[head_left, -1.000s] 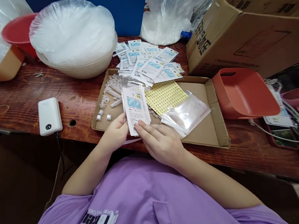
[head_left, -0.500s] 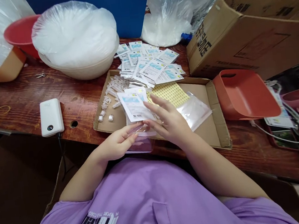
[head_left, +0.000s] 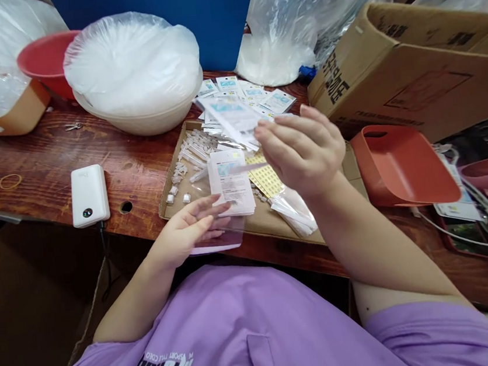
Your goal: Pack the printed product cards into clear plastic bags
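Right hand lifts one printed packet above the tray; left hand rests on a clear sleeve at the tabletop's near edge.

The right hand (head_left: 304, 149) pinches a blurred printed packet (head_left: 232, 119) by its end, raised over the far part of the cardboard tray (head_left: 266, 221). The left hand (head_left: 188, 233) lies loosely, fingers spread and closed on nothing, on a clear sleeve (head_left: 219, 238) that overhangs the near edge, fingertips touching a small stack of packets (head_left: 230, 181) in the tray. Just right of that stack lies a yellow sticker sheet (head_left: 265, 180). More packets are piled (head_left: 255, 93) at the tray's far end. A white power bank (head_left: 89, 195) sits near the left of the tray.
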Motion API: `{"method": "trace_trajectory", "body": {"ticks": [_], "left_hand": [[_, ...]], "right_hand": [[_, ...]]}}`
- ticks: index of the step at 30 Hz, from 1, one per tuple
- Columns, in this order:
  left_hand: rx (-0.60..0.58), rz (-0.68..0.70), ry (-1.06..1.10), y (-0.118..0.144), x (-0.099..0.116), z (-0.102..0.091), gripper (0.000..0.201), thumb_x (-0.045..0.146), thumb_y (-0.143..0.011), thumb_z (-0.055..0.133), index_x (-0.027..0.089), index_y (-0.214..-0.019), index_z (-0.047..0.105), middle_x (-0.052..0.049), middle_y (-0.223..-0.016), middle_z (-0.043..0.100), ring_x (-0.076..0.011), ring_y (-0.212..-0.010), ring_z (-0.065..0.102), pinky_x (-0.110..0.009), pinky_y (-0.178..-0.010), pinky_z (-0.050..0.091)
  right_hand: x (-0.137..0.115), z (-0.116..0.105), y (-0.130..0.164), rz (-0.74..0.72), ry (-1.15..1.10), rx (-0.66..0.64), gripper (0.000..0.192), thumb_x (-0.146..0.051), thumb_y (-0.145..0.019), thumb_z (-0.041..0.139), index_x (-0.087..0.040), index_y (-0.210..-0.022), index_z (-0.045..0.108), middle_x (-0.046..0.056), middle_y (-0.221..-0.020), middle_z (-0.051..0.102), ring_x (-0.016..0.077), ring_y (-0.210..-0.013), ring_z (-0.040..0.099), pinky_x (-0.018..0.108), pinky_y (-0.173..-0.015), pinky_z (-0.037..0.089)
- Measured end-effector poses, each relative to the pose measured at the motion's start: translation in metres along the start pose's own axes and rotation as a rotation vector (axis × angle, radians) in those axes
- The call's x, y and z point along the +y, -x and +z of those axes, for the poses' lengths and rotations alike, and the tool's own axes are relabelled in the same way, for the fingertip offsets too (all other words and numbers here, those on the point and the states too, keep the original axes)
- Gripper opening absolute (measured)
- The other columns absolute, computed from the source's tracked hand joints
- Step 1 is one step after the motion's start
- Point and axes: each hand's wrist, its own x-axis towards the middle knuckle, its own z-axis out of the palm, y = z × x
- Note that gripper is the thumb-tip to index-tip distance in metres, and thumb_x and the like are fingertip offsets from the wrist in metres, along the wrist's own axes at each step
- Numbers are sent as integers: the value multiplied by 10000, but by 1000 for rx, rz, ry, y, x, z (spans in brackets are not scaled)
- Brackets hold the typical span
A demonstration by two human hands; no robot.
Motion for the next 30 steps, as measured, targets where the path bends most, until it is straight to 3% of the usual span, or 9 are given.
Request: {"method": "trace_trajectory", "body": {"ticks": [6,9,12,15,17,19,23,30], "left_hand": [[246,53,193,13,11,-18,268,118,-790,619,194,-1046,646,-73,-1168,675,-159,-866,705,-237,-698,578],[312,66,237,20,15,-23,284,122,-800,595,199,-1073,622,-82,-1119,693,-177,-865,706,-269,-681,587],[318,69,256,24,17,-29,302,142,-811,577,217,-1103,597,-84,-1118,691,-203,-892,703,-308,-677,593],[309,85,265,23,18,-32,346,113,-792,573,232,-1117,583,-73,-1129,686,-207,-916,698,-314,-694,590],[311,102,259,19,18,-32,397,84,-767,577,244,-1130,575,-61,-1123,688,-207,-939,692,-326,-726,586],[319,108,239,16,18,-28,480,51,-726,586,253,-1161,563,-51,-1111,691,-209,-967,683,-342,-763,580],[316,121,205,9,19,-20,592,5,-671,610,265,-1200,553,-44,-1125,687,-208,-1000,671,-316,-774,572],[301,127,225,2,13,-19,417,46,-732,593,194,-1119,636,-81,-1267,618,-196,-1037,654,-331,-893,523]], "right_hand": [[34,69,-29,303,22,-411,346,-288,-965,340,-219,-1177,604,106,-1034,670,249,-943,604,425,-798,459],[30,82,-32,367,8,-602,346,-264,-945,350,-178,-1115,639,132,-956,672,269,-880,611,391,-702,464],[12,66,-21,329,-136,-633,361,-309,-943,365,-152,-1110,644,158,-1014,671,286,-945,613,411,-749,483],[-13,36,4,33,-409,-731,539,-455,-881,498,-114,-1299,517,200,-1285,562,307,-1144,553,439,-919,462],[-30,19,23,-113,-405,-777,730,-475,-819,576,-23,-1367,411,277,-1396,424,365,-1264,454,477,-993,420],[-43,8,39,-151,-320,-806,672,-358,-840,563,18,-1369,386,304,-1398,399,370,-1284,439,475,-1001,427],[-55,0,55,-187,-226,-784,442,-192,-907,461,1,-1304,476,254,-1326,506,314,-1207,537,417,-937,508],[-48,-7,63,-236,-307,-743,383,-234,-925,493,-60,-1264,530,208,-1280,559,268,-1138,595,368,-863,565]]}}
